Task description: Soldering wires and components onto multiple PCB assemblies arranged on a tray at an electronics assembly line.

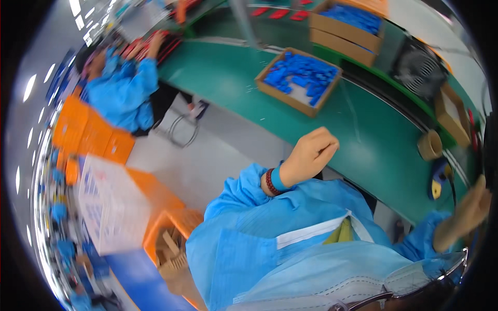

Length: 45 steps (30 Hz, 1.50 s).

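My left hand (310, 157) is in front of my body, above the near edge of the green workbench (228, 72). Its fingers are curled in, and anything inside them is hidden. A bead bracelet (271, 181) and a blue wristband (278, 179) circle that wrist. At the far right edge my right hand (467, 215) is raised, somewhat blurred, with fingers stretched upward and nothing visible in them. Beyond my left hand sits an open cardboard box (311, 110) holding many small blue parts (295, 70). Nearest my right hand on the bench lies a dark-blue and yellow tool (439, 181).
A tape roll (429, 145), a black fan (417, 67) and cardboard boxes (342, 39) stand along the bench's back. At left are orange crates (93, 129), an orange bin (155, 228) with cardboard pieces, and a co-worker in blue (122, 96) handling red parts.
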Tool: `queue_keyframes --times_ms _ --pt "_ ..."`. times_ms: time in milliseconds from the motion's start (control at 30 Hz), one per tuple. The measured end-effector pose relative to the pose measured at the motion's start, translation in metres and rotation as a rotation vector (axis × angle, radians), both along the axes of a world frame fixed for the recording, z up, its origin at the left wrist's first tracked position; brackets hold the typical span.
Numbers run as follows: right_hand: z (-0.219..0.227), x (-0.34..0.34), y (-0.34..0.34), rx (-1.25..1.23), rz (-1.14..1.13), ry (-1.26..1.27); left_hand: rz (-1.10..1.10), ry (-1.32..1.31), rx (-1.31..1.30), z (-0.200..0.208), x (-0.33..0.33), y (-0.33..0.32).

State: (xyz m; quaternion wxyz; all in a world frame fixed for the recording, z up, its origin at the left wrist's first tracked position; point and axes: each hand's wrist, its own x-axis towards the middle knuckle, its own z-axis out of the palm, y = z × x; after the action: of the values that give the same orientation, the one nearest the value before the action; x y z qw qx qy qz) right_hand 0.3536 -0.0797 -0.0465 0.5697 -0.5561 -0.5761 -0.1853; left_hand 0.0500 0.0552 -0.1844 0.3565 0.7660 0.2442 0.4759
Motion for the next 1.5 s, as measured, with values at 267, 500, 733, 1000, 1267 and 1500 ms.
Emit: queue_keyframes --times_ms 267,500,733,1000,1267,1500 --pt "-0.112 -0.039 0.058 -0.386 0.348 0.06 -0.423 0.238 0.023 -0.035 0.057 0.009" --pt "-0.162 -0.047 0.102 -0.669 0.413 -0.053 -0.409 0.244 0.105 -0.019 0.104 0.045" --pt "-0.197 -0.036 0.151 -0.639 0.338 0.373 -0.311 0.195 0.054 -0.032 0.151 0.087" --pt "-0.228 -0.028 0.162 -0.658 0.255 0.227 -0.349 0.263 -0.181 -0.084 0.156 0.112" --pt "-0.225 -0.022 0.161 -0.72 0.309 0.24 -0.366 0.262 -0.217 -0.077 0.158 0.111" --pt "-0.218 -0.019 0.158 -0.695 0.315 0.245 -0.398 0.259 -0.164 -0.073 0.158 0.113"
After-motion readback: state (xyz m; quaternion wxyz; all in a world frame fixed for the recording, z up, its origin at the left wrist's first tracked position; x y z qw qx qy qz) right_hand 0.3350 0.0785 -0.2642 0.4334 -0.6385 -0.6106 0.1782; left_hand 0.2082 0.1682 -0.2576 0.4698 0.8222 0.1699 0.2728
